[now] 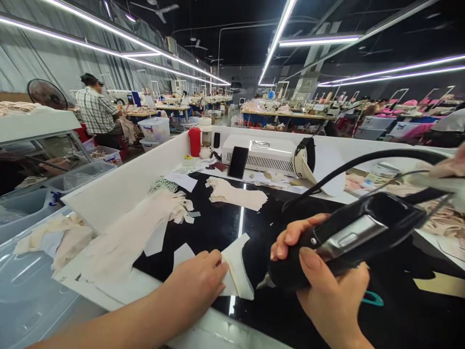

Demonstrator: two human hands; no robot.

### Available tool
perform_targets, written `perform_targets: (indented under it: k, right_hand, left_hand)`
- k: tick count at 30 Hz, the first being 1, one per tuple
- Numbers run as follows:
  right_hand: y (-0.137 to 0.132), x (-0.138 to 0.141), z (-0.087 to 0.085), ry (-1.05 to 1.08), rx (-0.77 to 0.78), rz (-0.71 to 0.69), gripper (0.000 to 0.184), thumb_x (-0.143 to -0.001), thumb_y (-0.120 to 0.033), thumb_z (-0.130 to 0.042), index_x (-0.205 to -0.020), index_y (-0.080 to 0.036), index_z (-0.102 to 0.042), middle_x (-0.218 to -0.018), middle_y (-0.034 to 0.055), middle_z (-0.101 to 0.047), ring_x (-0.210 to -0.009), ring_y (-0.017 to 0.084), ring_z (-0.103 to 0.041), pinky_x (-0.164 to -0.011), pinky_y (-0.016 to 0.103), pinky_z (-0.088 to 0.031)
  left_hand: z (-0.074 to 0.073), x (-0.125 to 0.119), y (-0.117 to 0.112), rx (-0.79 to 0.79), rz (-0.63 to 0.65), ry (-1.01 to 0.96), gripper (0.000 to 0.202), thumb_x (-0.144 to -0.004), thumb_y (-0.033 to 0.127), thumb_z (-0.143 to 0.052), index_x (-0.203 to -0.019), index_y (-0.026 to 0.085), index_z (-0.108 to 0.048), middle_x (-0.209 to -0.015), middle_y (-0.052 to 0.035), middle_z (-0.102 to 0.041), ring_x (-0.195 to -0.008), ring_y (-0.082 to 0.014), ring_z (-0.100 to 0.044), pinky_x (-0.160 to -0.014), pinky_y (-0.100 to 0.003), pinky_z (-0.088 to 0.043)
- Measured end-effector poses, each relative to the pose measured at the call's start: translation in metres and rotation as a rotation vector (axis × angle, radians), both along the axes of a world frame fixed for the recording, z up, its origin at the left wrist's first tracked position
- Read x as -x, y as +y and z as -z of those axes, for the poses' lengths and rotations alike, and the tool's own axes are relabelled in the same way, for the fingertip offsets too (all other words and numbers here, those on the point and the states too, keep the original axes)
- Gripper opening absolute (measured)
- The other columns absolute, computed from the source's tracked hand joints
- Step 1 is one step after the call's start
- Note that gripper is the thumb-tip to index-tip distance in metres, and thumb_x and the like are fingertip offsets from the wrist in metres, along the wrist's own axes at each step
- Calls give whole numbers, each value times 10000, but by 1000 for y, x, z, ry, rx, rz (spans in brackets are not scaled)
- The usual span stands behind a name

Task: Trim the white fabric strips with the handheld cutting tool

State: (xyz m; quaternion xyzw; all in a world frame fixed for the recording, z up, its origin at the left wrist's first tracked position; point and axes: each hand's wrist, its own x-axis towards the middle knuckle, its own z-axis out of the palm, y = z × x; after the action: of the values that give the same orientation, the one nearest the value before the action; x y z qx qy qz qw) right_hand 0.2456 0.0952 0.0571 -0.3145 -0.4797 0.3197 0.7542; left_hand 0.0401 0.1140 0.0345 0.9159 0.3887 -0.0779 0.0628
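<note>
My right hand [332,291] is wrapped round a black corded hand tool [290,264] with a silver panel on its side. Its small metal tip points left, close to a cream curved fabric piece [241,266] on the black work surface [254,228]. My left hand [198,276] has its fingers bent and bunched at that piece's left edge, pressing it down. White paper [182,254] shows behind the left hand. From the tool a thick black cable [363,157] arcs up and right. Part of a teal loop [374,298] lies beside my right wrist.
A stack of cream fabric pieces [236,194] lies further back, and a larger fabric pile [127,228] on the left. A phone [238,162] leans against a white vented box [269,157]. A red container [194,141] stands in the corner. A person [96,106] sits beyond the partition.
</note>
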Motion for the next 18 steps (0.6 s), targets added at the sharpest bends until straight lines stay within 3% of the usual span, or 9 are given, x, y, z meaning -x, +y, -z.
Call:
perform_targets:
  k: [7,9,13,15,18]
  right_hand:
    - [-10,4,2,54,6,0,303,-891,-324,-849,-1115,-279,-649,-812,-24,-670,-615,164,-667,-567,336,-607]
    - [-10,5,4,50,-1,-3,306,-892,-323,-848,-1119,-278,-647,-814,-24,-670,-616,165,-668,-567,337,-605]
    - [-10,6,8,52,0,-7,306,-902,-311,-841,-1129,-280,-638,-821,-27,-668,-622,163,-669,-575,336,-603]
    - [-9,7,9,57,11,-6,310,-905,-315,-841,-1134,-281,-635,-826,-28,-666,-626,162,-668,-585,339,-605]
    - [-9,7,11,57,11,-7,314,-908,-309,-839,-1143,-285,-632,-828,-30,-663,-637,158,-666,-600,333,-605]
  left_hand:
    - [-2,2,-4,-43,11,-13,82,-1027,132,-609,-1086,173,-649,-1056,-56,-652,-832,-228,-692,-678,-330,-545]
    - [4,6,-5,-114,46,-51,56,-1014,127,-620,-1019,178,-642,-985,-40,-643,-765,-213,-662,-618,-312,-504]
    - [16,10,-6,-364,120,-74,195,-937,22,-568,-840,188,-597,-804,-31,-587,-653,-226,-573,-514,-326,-411]
    - [18,8,-7,-447,133,-99,244,-852,-47,-539,-810,190,-574,-782,-36,-578,-652,-230,-558,-506,-331,-398]
    - [17,2,-9,-433,227,-222,264,-819,-71,-519,-873,179,-581,-828,-43,-606,-717,-225,-585,-574,-327,-462]
